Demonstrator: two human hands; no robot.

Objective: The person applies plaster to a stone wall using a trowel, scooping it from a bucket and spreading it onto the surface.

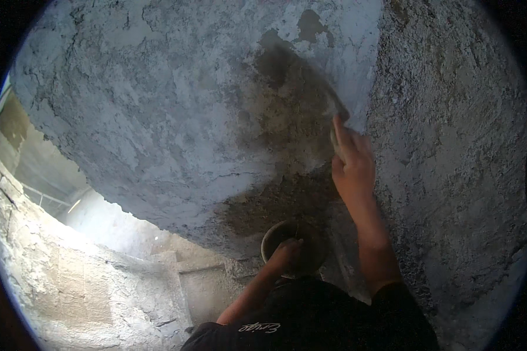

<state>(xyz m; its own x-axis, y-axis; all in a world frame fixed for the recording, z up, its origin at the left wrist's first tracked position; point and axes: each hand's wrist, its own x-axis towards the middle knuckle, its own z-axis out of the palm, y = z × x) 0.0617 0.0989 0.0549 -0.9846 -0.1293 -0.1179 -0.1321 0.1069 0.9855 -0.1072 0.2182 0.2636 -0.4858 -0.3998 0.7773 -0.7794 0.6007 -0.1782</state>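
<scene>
My right hand (354,167) is raised toward the wall, its fingers wrapped round the handle of a trowel (319,82). Motion smears the blade, which is over a dark, damp-looking patch (284,114) on the pale wall. Lower down, close to my body, stands or hangs a round bucket (268,238) with a dark inside. My left hand (288,254) is closed at the bucket and seems to grip it by its handle; the fingertips are hard to make out. What the bucket contains is too dark to tell.
The rough grey wall (152,105) fills most of the view and meets a darker, coarser wall face (451,146) on the right. A lower patch of dark, rough material (263,207) lies above the bucket. At lower left is a brightly lit, crumbling masonry wall (82,281).
</scene>
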